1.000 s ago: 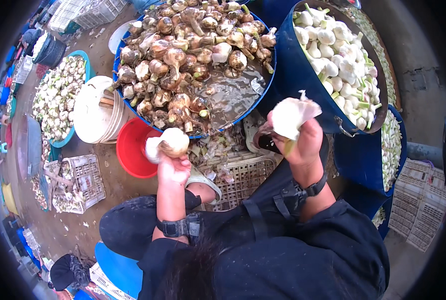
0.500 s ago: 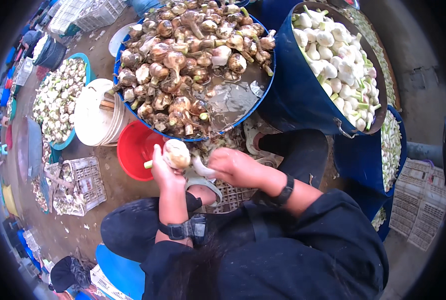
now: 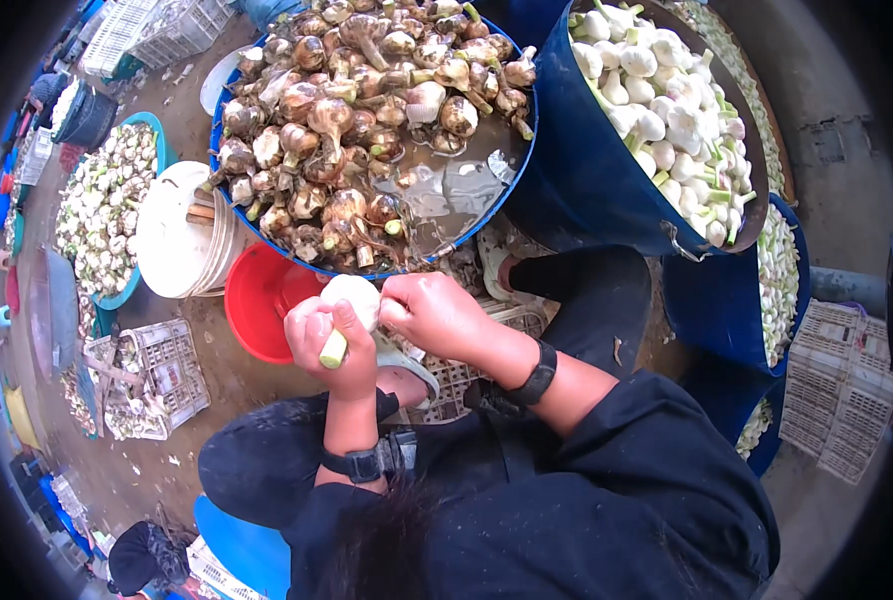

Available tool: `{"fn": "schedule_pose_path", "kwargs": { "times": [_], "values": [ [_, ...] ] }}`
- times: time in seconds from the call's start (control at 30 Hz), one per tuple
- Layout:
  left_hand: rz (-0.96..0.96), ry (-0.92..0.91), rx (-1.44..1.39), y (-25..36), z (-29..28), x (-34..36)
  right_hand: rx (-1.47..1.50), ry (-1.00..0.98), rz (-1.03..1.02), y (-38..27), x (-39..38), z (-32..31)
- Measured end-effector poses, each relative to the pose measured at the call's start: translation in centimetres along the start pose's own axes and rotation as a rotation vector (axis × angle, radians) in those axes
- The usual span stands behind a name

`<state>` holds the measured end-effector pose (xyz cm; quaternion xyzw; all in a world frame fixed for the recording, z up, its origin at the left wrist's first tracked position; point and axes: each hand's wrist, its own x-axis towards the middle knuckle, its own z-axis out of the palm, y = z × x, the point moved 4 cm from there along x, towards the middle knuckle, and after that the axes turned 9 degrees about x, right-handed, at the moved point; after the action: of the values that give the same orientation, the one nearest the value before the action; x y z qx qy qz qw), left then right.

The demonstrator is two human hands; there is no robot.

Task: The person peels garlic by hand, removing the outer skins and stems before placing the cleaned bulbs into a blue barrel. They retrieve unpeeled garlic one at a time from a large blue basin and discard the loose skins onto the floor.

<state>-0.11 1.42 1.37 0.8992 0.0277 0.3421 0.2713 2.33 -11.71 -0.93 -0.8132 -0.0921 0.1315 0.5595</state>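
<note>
A white garlic bulb (image 3: pixel 351 298) with a cut green stem is held in my left hand (image 3: pixel 334 345), fingers wrapped round it and the stem poking out toward me. Against the bulb's right side my right hand (image 3: pixel 436 312) is closed in a pinch; what its fingertips grip is hidden. Just beyond both hands stands a wide blue-rimmed tub (image 3: pixel 446 258) of brown, dirty-skinned garlic bulbs (image 3: pixel 331 120) with some murky water. To its right, a tall blue barrel (image 3: pixel 576 150) tilts toward me, full of clean white garlic bulbs (image 3: pixel 666 110).
Left of my hands are a red bucket (image 3: pixel 246 310), a stack of white buckets (image 3: pixel 166 240), a teal basin of garlic (image 3: pixel 111 200) and a white crate (image 3: pixel 176 370). White crates (image 3: pixel 836 385) and blue bins of garlic stand at right. Another person (image 3: pixel 141 555) sits at lower left.
The brownish bulb surface now shows white. My left hand has turned, swinging the stem toward me, and my right hand has come in from the right against the bulb.
</note>
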Motion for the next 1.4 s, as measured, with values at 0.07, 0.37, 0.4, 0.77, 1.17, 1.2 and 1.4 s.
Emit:
{"fn": "schedule_pose_path", "kwargs": {
  "times": [0.07, 0.37, 0.4, 0.77, 1.17, 1.2, 1.4],
  "values": [
    [0.050, -0.003, -0.007, 0.1, 0.0, -0.2, 0.015, -0.038, 0.022, 0.5, -0.2, -0.1],
    [-1.348, 0.018, -0.733, -4.7, 2.9, -3.1, -0.170, -0.007, 0.124, 3.2, -2.1, -0.4],
    [-1.348, 0.015, -0.727, -4.9, 2.6, -3.5, 0.019, -0.046, 0.114, 0.6, -1.6, -0.2],
    [-1.093, -0.097, -0.548, -4.8, 2.7, -3.9, -0.106, -0.041, 0.123, 2.4, -0.2, 0.0],
    [-1.102, -0.456, -0.775, -3.6, 3.4, -4.7, 1.543, -0.295, 0.571, 4.8, 0.3, 1.8],
    [-0.972, -0.400, -0.776, -2.0, 2.5, -2.8, 1.734, -0.336, 0.444, 4.8, 1.4, 0.1],
    [-1.110, -0.365, -0.666, -3.0, 3.2, -3.3, 0.820, -0.053, 0.219, 1.6, 7.0, -6.8]
  ]
}}
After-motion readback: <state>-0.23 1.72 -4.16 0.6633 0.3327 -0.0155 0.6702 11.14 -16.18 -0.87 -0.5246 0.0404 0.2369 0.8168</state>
